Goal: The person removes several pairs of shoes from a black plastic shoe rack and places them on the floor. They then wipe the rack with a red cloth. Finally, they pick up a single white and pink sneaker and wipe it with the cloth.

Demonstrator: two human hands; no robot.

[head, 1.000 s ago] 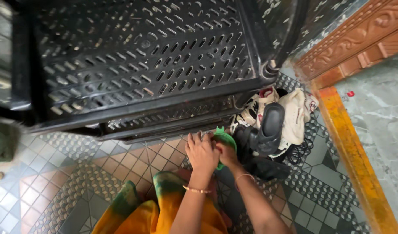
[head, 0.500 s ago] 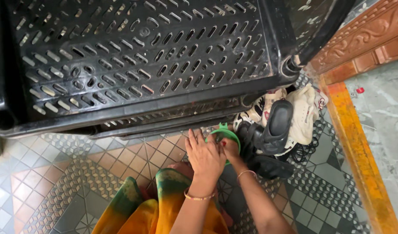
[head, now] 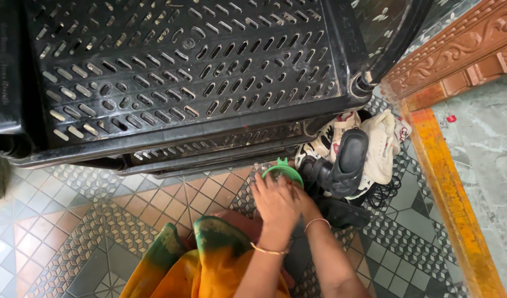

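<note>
A big black plastic rack [head: 176,72] with slotted shelves fills the upper part of the view, and lower shelves of it show under its front edge. It stands on a floor [head: 71,221] of patterned tiles in grey, brown and dark green. At the right side runs an orange-yellow strip [head: 452,204], with a carved brown wooden frame [head: 457,49] above it and a pale stone surface [head: 485,138] behind the strip. Beside the right corner of the rack lies a heap of footwear: a cream and white shoe [head: 383,146], and a black sandal [head: 347,160] resting across it with the sole up, and more dark footwear under it. At the bottom is the person's yellow and green garment [head: 204,265]. Both forearms reach from there forward, each with a thin bangle at the wrist. The left hand [head: 275,201] lies on top, with the back of the hand up and the fingers bent down. The right hand [head: 304,200] is mostly hidden under and beside it. Both hands are at a small round green plastic thing [head: 285,170], which sits on the floor just in front of the lowest shelf and next to the dark footwear. The fingers touch its near edge, but I cannot tell if they really grip it.
</note>
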